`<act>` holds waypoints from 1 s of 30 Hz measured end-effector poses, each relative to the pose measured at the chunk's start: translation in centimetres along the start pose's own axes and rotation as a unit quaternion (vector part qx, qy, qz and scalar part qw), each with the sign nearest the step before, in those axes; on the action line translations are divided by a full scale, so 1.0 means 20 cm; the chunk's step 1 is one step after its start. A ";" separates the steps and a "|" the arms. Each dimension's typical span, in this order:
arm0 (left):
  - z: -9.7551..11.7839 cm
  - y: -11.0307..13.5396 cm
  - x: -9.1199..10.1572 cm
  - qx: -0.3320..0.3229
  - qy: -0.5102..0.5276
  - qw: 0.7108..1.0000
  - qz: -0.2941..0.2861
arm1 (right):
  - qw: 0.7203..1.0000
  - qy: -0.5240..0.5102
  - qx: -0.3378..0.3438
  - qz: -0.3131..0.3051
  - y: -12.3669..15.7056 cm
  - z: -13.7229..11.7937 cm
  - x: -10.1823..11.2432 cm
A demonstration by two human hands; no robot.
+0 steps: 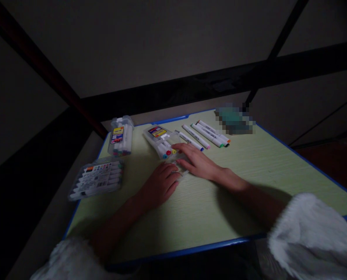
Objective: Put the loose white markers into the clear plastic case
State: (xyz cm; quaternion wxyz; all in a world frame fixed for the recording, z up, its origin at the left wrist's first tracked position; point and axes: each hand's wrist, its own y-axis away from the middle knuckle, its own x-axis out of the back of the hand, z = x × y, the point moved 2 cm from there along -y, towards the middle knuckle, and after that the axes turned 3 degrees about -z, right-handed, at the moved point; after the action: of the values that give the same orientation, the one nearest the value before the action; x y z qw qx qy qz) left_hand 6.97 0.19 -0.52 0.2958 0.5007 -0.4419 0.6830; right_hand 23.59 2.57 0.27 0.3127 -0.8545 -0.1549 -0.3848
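Note:
A clear plastic marker case (154, 136) lies in the middle of the table with a coloured label on it. Its open end faces me, and blue, red and yellow marker ends (168, 152) show there. Just in front of it is a clear plastic flap (177, 169), probably the case's lid. My left hand (161, 184) has its curled fingers on the flap's left side. My right hand (201, 161) holds the right side, index finger beside the yellow marker end and thumb lower on the clear plastic. My fingers partly hide the flap.
Several loose white markers (204, 136) with coloured ends lie behind my right hand. A filled marker case (122, 136) stands at the back left, and another (99, 179) lies overhanging the left table edge. A blurred-out greenish object (234, 119) is at the back right corner.

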 end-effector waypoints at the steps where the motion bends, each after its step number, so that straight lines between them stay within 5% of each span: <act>1: 0.00 0.00 0.00 0.000 0.001 1.000 -0.001 | 1.000 0.000 -0.008 -0.002 0.00 0.00 0.00; 23: -0.01 0.01 0.00 -0.002 0.005 1.000 0.015 | 1.000 0.016 -0.004 0.000 0.00 -0.03 0.00; 30: 0.01 0.02 0.02 0.012 0.005 1.000 0.007 | 0.992 0.034 -0.013 0.124 0.01 -0.03 0.05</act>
State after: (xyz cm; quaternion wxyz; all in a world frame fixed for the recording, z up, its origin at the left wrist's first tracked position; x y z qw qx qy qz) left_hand 6.55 -0.11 -0.18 0.2876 0.4977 -0.4356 0.6927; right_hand 24.03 2.04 1.15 0.3519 -0.8575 -0.0321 -0.3740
